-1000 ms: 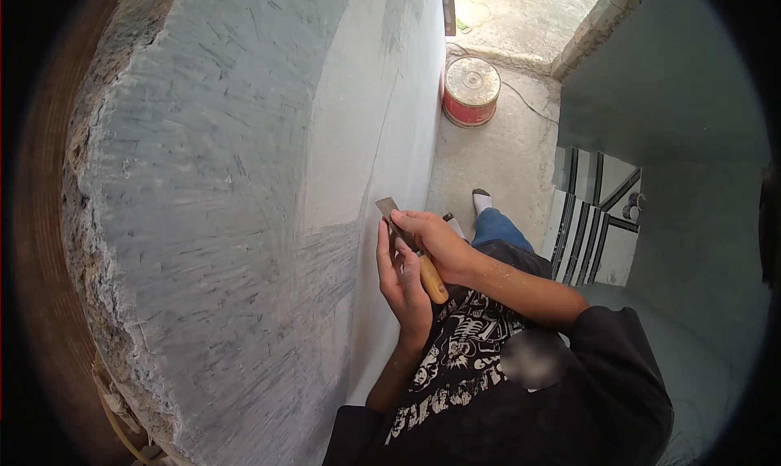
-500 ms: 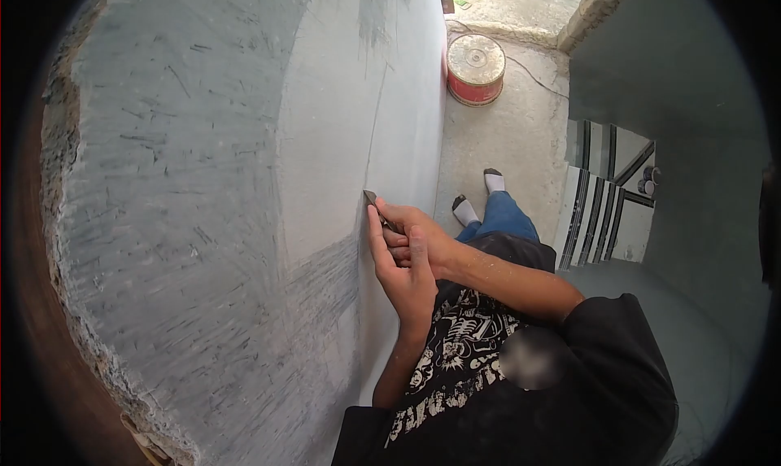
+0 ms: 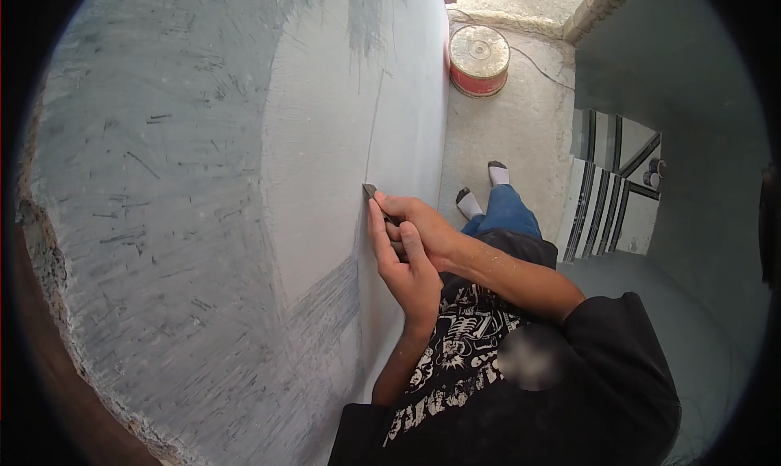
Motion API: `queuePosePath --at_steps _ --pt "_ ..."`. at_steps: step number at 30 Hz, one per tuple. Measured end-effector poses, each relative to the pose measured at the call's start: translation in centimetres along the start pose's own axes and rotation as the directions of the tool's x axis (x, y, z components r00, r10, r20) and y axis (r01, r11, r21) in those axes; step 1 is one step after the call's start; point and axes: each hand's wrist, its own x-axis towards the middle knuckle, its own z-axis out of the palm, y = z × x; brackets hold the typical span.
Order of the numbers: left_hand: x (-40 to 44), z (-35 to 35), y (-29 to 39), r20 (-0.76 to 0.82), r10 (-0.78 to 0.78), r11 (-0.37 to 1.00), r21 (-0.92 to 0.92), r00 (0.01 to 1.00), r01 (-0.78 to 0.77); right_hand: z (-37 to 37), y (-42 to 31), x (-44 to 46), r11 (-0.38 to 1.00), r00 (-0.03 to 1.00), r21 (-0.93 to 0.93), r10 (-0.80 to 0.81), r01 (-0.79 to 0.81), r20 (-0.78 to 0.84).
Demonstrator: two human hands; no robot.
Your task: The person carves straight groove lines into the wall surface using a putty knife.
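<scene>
- Fingers (image 3: 394, 203) of right hand (image 3: 423, 234) closed round scraper (image 3: 370, 191); handle hidden.
- Left hand (image 3: 407, 283) part-open, forefinger straight beside scraper; own grip on it: cannot tell.
- Scraper tip at wall (image 3: 313, 140), by lower end of crack (image 3: 375, 128).
- Red bucket (image 3: 480, 59) on floor (image 3: 521, 132), near edge along wall.

I have the wall (image 3: 317, 140) blocking me on the left; ahead, the floor (image 3: 488, 136) gives me room to pass right of the red drum (image 3: 480, 63).
</scene>
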Motion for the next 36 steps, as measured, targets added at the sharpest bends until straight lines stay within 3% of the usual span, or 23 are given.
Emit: queuePosePath --at_steps 3,5,9,13,20,24,26,27,30,31,34,36 --pt "-1.2 0.3 -0.3 -0.017 0.016 1.0 -0.002 1.0 -0.016 -0.9 0.4 -0.3 1.0 0.997 -0.006 0.018 -0.017 0.07" --pt "-2.5 -0.4 -0.9 -0.049 0.03 1.0 -0.007 0.998 -0.031 -1.1 2.0 -0.6 0.997 0.998 -0.083 0.004 0.001 0.057" --pt "-1.5 -0.1 -1.1 -0.026 0.026 0.999 0.045 0.999 -0.025 -0.8 0.9 -0.2 0.998 0.998 0.022 0.065 -0.065 0.026" --pt "-1.6 -0.1 -0.7 -0.033 0.035 0.995 0.091 0.999 -0.032 -0.2 1.0 -0.4 0.999 0.997 0.002 0.05 -0.05 -0.063" --pt "-0.3 -0.3 -0.1 0.029 -0.008 0.996 0.091 1.0 0.006 -1.5 0.4 -0.1 0.998 0.993 0.057 -0.002 -0.004 0.117" --pt "-1.8 -0.3 -0.9 -0.058 -0.008 1.0 -0.019 0.998 0.007 0.3 0.1 -0.8 0.998 0.996 -0.021 0.059 -0.06 -0.065" --pt "-1.4 -0.7 -1.0 -0.006 -0.03 0.999 -0.01 1.0 0.03 1.6 -0.9 -1.1 0.996 0.988 -0.021 0.086 -0.09 -0.125" --pt "-0.4 -0.4 -0.7 0.023 -0.033 0.999 -0.014 0.999 0.034 0.5 -1.3 -1.3 0.999 0.999 0.013 0.032 -0.033 0.028" --pt "0.5 1.0 0.6 -0.003 -0.052 0.995 -0.084 0.999 0.052 0.5 -1.6 -1.0 1.0 1.0 0.015 -0.016 0.016 0.015" --pt "0.0 0.8 0.3 -0.014 -0.055 0.995 -0.089 0.998 0.054 0.7 -0.4 -0.3 1.0 0.996 -0.014 -0.027 0.026 -0.089" --pt "-0.6 0.3 0.0 -0.014 -0.077 0.989 -0.13 0.997 0.075 0.5 -0.3 -0.2 0.998 0.984 -0.051 0.014 -0.023 -0.18" --pt "0.7 0.3 -0.7 0.026 -0.048 0.995 -0.086 0.999 0.05 -0.4 -0.5 0.4 0.999 0.993 -0.044 0.003 -0.008 -0.118"
